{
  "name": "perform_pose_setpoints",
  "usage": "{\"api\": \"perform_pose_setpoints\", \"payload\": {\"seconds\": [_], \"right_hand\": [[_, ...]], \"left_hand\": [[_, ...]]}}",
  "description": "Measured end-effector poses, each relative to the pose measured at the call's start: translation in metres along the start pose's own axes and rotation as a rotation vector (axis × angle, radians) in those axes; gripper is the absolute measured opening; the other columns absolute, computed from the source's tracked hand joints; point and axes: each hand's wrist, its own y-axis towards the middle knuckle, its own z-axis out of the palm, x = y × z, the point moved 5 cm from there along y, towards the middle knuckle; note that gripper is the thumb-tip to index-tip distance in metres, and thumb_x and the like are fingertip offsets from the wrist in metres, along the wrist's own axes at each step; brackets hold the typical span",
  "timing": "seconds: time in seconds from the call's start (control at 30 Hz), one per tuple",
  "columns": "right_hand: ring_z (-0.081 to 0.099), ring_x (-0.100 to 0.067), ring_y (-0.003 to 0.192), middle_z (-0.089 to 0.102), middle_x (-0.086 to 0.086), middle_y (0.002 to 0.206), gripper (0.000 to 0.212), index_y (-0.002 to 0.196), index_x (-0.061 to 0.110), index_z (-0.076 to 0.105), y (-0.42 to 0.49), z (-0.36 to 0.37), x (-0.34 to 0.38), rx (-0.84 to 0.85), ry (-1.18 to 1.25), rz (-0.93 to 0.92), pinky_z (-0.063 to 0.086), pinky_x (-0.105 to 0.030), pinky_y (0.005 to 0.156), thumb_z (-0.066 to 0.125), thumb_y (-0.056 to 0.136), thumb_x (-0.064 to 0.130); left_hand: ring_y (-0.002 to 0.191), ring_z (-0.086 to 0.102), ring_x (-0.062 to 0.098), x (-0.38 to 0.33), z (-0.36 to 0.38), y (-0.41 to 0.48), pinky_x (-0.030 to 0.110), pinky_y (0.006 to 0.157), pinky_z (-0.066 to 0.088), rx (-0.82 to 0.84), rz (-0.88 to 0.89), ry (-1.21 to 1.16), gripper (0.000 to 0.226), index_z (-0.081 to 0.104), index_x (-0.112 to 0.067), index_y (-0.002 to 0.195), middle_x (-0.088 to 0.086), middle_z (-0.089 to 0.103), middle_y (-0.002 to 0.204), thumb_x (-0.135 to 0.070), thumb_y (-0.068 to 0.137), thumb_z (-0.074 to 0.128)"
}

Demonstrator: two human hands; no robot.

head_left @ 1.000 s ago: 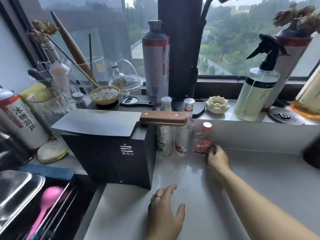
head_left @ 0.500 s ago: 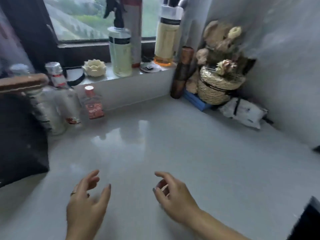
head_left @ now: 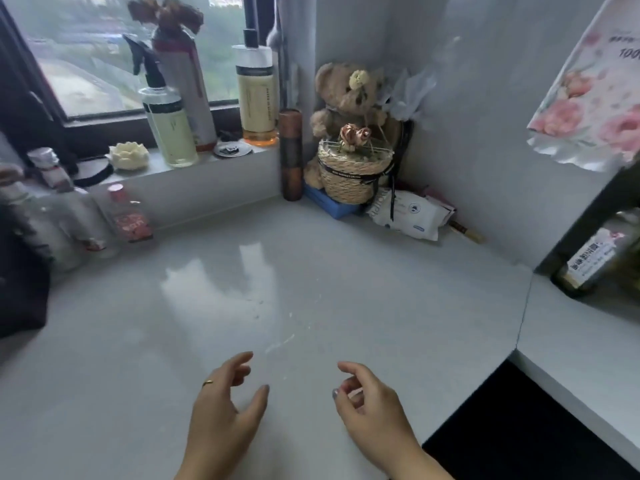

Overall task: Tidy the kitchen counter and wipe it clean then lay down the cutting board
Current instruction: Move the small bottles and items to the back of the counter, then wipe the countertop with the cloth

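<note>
The pale grey counter point(head_left: 311, 271) fills the middle of the view, glossy, with a few faint streaks and specks near its centre. My left hand point(head_left: 225, 414) hovers over its near part, fingers loosely curled and apart, holding nothing; it wears a ring. My right hand point(head_left: 370, 407) is beside it, a hand's width to the right, also empty with fingers loosely curled. No cutting board and no cloth are in view.
Small bottles point(head_left: 128, 213) stand at the left by a black box point(head_left: 17, 282). Spray bottle point(head_left: 169, 123) and pump bottle point(head_left: 256, 95) sit on the sill. A teddy bear point(head_left: 349, 95) over a woven basket point(head_left: 353, 171), a wipes pack point(head_left: 408, 213), and a dark bottle point(head_left: 592, 258) occupy the corner and right.
My right hand let go of the small red-capped bottle and drew back. The view swung right from the knife box to the counter corner; both hands now hover empty near the front.
</note>
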Motion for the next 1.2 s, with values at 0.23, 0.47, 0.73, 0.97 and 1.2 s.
{"api": "perform_pose_setpoints", "payload": {"seconds": [0.23,0.47,0.73,0.97,1.2], "right_hand": [[0.054,0.010,0.078,0.057,0.018,0.085,0.035,0.122,0.030,0.050,-0.036,0.017,-0.005,0.285,-0.045,-0.223,0.042,-0.005,0.063,0.055,0.087,0.023],[0.048,0.005,0.070,0.051,0.019,0.099,0.038,0.124,0.035,0.046,-0.142,0.106,0.077,0.706,-0.083,-0.682,0.036,-0.002,0.073,0.048,0.086,0.031],[0.056,0.002,0.068,0.060,0.015,0.086,0.032,0.108,0.037,0.056,-0.312,0.235,0.141,1.011,-0.204,-0.803,0.042,-0.006,0.069,0.061,0.079,0.027],[0.056,0.012,0.072,0.064,0.008,0.082,0.036,0.103,0.037,0.061,-0.444,0.338,0.197,1.122,-0.234,-0.815,0.043,-0.004,0.070,0.068,0.072,0.020],[0.059,0.005,0.070,0.064,0.011,0.085,0.029,0.094,0.040,0.054,-0.450,0.437,0.270,1.081,-0.225,-0.819,0.044,-0.004,0.068,0.068,0.075,0.024]], "left_hand": [[0.086,0.060,0.005,0.010,-0.029,-0.113,0.012,0.071,0.040,-0.231,-0.211,0.074,0.045,0.057,-0.035,0.097,-0.012,0.062,0.087,-0.005,0.068,0.074],[0.076,0.063,0.007,0.052,-0.134,-0.275,0.011,0.069,0.048,-0.692,-0.520,0.100,0.045,0.059,-0.040,0.083,0.002,0.070,0.090,0.000,0.068,0.074],[0.067,0.060,0.007,0.114,-0.207,-0.495,0.019,0.058,0.047,-1.200,-0.673,0.112,0.067,0.048,-0.073,0.076,-0.030,0.061,0.088,-0.019,0.047,0.076],[0.052,0.053,0.022,0.177,-0.299,-0.622,0.002,0.065,0.040,-1.457,-0.845,0.010,0.043,0.071,-0.019,0.092,0.004,0.058,0.067,-0.017,0.048,0.072],[0.062,0.059,0.011,0.241,-0.402,-0.574,0.000,0.064,0.039,-1.333,-0.840,-0.048,0.052,0.068,-0.007,0.102,0.000,0.059,0.067,-0.010,0.051,0.077]]}}
